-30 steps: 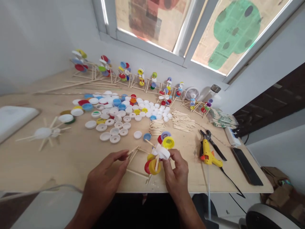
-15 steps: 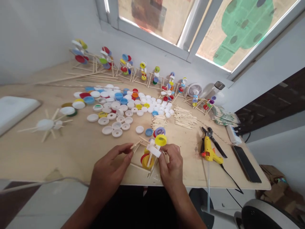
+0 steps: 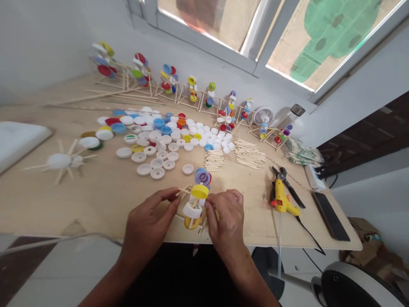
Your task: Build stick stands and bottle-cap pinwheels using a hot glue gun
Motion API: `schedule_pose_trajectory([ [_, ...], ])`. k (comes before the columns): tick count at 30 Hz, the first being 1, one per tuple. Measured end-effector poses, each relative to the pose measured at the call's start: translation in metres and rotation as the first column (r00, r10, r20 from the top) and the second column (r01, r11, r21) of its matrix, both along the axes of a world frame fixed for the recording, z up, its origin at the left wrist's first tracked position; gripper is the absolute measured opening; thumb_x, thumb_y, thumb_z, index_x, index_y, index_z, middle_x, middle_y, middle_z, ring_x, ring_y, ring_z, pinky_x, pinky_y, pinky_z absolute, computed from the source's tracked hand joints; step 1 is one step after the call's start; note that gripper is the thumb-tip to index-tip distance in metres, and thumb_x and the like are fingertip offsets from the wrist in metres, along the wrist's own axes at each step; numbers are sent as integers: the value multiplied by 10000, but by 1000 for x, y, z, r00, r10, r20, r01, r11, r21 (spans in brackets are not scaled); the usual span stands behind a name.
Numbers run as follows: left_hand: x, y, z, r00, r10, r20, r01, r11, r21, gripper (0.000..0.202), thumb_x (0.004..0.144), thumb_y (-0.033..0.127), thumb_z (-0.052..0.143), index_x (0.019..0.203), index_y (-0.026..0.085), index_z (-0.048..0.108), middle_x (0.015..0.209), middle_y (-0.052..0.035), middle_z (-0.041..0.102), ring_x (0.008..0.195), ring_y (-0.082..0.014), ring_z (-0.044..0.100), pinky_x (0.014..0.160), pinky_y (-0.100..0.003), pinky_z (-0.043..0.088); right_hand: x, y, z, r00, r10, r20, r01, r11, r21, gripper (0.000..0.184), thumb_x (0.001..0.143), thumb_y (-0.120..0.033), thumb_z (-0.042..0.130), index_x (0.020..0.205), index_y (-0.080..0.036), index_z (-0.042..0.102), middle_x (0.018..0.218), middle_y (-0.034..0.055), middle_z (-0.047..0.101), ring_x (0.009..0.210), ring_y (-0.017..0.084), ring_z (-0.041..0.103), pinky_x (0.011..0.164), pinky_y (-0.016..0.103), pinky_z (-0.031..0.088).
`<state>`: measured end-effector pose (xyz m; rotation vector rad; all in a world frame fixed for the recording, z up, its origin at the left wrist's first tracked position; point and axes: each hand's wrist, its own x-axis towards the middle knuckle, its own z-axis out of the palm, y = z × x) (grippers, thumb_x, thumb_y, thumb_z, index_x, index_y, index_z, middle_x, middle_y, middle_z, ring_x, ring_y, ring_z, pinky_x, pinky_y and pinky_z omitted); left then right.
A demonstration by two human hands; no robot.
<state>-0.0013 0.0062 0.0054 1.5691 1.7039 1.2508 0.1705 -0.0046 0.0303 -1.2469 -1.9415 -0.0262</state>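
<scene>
Near the front edge of the wooden table [image 3: 96,200], both my hands hold a small pinwheel of bottle caps [image 3: 195,200] on a frame of thin wooden sticks. My left hand [image 3: 150,224] pinches the stick frame at its left side, fingers closed. My right hand [image 3: 223,217] grips the frame at its right side, next to a white cap and a yellow cap. A purple cap shows just behind the wheel.
Many loose bottle caps [image 3: 166,136] and bundles of short sticks [image 3: 247,153] lie mid-table. Finished cap pinwheels [image 3: 191,89] line the wall. A yellow glue gun [image 3: 281,200], pliers and a phone [image 3: 329,213] lie at the right. A white cap-and-stick star [image 3: 60,161] sits left.
The pinwheel has turned and shifted left and nearer to me between my hands. My view has tilted down, so the table things sit higher in the picture.
</scene>
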Motion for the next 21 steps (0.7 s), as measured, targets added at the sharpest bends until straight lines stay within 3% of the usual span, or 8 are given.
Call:
schedule_pose_trajectory([
  [8, 2, 0, 1, 999, 19, 37, -18, 1000, -15, 270, 811, 479, 587, 922, 271, 719, 856, 13, 772, 800, -196, 729, 784, -294, 582, -3, -4, 0, 1000, -28, 4, 28, 1000, 14, 189, 979, -114, 478, 879, -220, 599, 770, 5, 705, 769, 178, 601, 886, 393, 358],
  [12, 2, -1, -3, 999, 23, 26, -22, 1000, -20, 280, 817, 484, 589, 933, 267, 722, 861, 11, 771, 812, -200, 731, 814, -305, 580, -4, -3, 2, 999, -23, -26, 24, 1000, 15, 161, 970, -113, 500, 895, -214, 601, 855, 24, 724, 845, 195, 604, 875, 389, 371],
  [17, 1, -3, -14, 999, 41, -15, -41, 999, 32, 307, 835, 473, 610, 1072, 308, 711, 923, 38, 769, 851, -182, 730, 847, -284, 567, -2, -4, 2, 998, -18, -61, 17, 1000, -25, 138, 961, -131, 515, 917, -212, 618, 925, 38, 732, 911, 206, 611, 882, 390, 393],
  [21, 4, -5, -11, 998, 64, -20, -63, 997, 39, 294, 837, 464, 627, 1059, 298, 727, 966, 45, 769, 911, -174, 721, 910, -274, 545, 1, -7, 0, 995, -24, -96, 20, 998, -52, 123, 958, -155, 512, 966, -209, 623, 926, 46, 726, 913, 209, 619, 869, 383, 405],
])
